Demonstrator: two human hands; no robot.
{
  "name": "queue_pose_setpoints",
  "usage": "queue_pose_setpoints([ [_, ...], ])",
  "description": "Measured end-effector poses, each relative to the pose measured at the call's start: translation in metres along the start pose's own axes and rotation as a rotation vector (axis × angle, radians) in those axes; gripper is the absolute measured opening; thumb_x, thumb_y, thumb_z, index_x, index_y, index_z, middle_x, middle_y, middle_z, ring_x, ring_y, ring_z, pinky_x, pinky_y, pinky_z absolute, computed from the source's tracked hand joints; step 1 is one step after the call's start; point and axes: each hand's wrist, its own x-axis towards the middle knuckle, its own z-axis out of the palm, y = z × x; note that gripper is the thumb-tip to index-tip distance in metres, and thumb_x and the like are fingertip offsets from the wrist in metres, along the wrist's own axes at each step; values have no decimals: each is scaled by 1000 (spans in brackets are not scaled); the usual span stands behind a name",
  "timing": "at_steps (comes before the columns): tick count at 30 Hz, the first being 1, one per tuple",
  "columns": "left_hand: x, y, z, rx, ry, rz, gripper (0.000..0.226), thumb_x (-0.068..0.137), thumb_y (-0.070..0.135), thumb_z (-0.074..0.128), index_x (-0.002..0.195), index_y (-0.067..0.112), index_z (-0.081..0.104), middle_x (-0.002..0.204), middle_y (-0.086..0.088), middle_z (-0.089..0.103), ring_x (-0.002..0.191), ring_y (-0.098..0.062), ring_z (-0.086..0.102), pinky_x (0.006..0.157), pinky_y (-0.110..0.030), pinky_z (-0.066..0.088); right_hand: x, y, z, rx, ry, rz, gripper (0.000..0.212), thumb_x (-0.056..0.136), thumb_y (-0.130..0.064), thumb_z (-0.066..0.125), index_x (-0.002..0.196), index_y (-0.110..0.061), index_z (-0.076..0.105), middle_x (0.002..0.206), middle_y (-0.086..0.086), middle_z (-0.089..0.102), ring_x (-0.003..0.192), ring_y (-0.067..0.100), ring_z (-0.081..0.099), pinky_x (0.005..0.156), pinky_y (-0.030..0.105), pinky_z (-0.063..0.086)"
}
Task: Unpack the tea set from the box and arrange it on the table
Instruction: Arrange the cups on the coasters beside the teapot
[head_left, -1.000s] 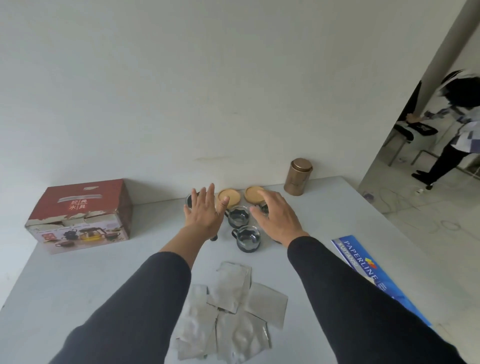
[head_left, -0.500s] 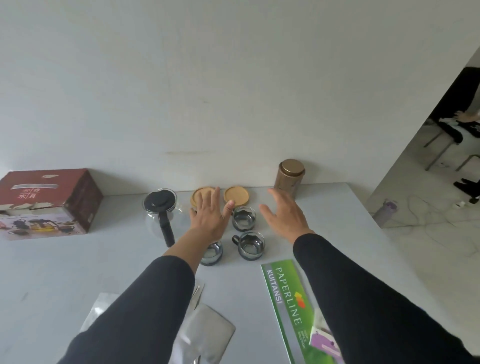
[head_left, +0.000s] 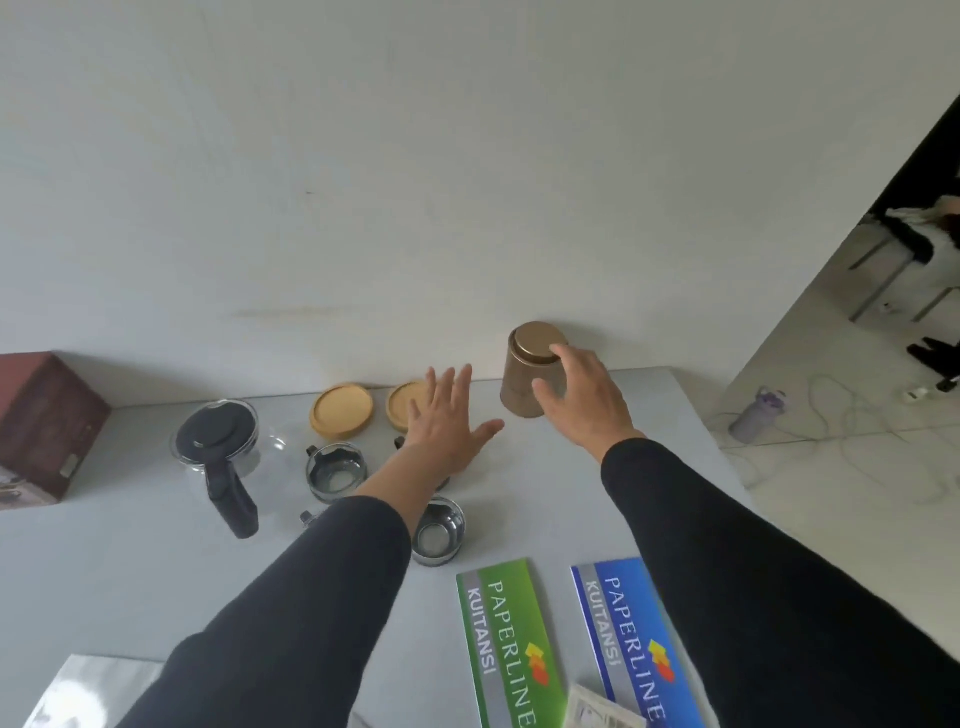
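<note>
— Where is the tea set?
— Spread on the grey tabletop (head_left: 130, 571) near the wall. The glass teapot (head_left: 218, 447) with its black lid and handle stands at the left; two tan coasters (head_left: 343, 414) lie behind the glass cups (head_left: 335, 470).
— How many cups?
— Two show plainly. The left sleeve covers part of the group, so the count is unsure.
— And the hands?
— The left hand (head_left: 444, 426) hovers flat over the cups, fingers straight and spread, holding nothing. The right hand (head_left: 579, 397) curls its grip round the bronze canister (head_left: 527, 371), which tilts toward the wall.
— The box?
— The red box (head_left: 44, 421) sits at the far left, cut off by the edge.
— Anything else?
— A green booklet (head_left: 506, 644) and a blue booklet (head_left: 631, 639) near the front, both marked PAPERLINE. Silver wrapping (head_left: 88, 691) shows at the bottom left, mostly hidden.
</note>
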Motion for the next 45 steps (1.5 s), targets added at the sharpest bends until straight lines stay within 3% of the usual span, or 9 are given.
queue_pose_setpoints([
  [8,62,56,56,-314,77,-112,110,80,46,70,151,20,-10,160,1,-8,147,-20,-14,120,-47,10,78,31,7,31,-25,-59,57,90,-35,56,140,-17,37,141,4,41,132,21,38,105,32,35],
  [15,110,83,80,-610,247,-284,126,63,44,82,151,18,-4,157,4,11,147,-13,11,118,-34,21,117,47,32,25,-106,-145,58,90,-36,56,140,-14,37,143,5,39,134,22,35,107,35,35],
  [18,124,83,89,-655,322,-303,123,55,47,82,149,27,5,151,8,26,137,-13,35,110,-36,36,124,56,44,25,-65,-157,61,86,-41,60,137,-12,43,139,6,45,132,25,34,106,36,36],
  [22,136,83,94,-788,347,-354,107,53,42,81,138,37,18,132,10,49,113,-15,56,87,-35,54,130,64,54,2,-60,-196,66,81,-47,64,135,-14,44,134,6,47,128,26,36,103,36,38],
  [25,137,79,96,-822,358,-358,93,56,29,85,131,28,30,120,10,51,103,-13,55,71,-22,49,134,66,55,45,-40,-216,63,79,-46,67,129,-12,48,126,9,50,120,27,45,97,33,40],
  [31,135,74,97,-855,350,-309,90,56,25,89,127,24,33,118,6,49,100,-11,50,65,-9,37,141,71,56,-58,-3,-348,57,79,-49,66,122,-12,57,113,12,56,104,31,56,86,38,48],
  [36,137,68,101,-821,356,-272,88,57,25,87,125,26,32,118,5,51,102,-11,53,66,-6,37,151,70,44,25,-18,-334,48,83,-49,60,119,-17,58,112,3,64,99,24,60,84,30,46],
  [41,137,68,102,-805,339,-284,88,60,25,87,128,24,31,119,6,49,104,-12,52,65,-4,36,144,70,32,142,-91,-259,51,80,-49,66,122,-24,51,115,4,55,98,19,52,81,23,37],
  [45,125,65,107,-733,259,-410,88,66,34,83,135,19,31,130,0,47,120,-19,49,90,-28,47,118,72,27,272,108,-223,54,77,-46,71,119,-19,51,111,2,56,99,13,50,81,18,36],
])
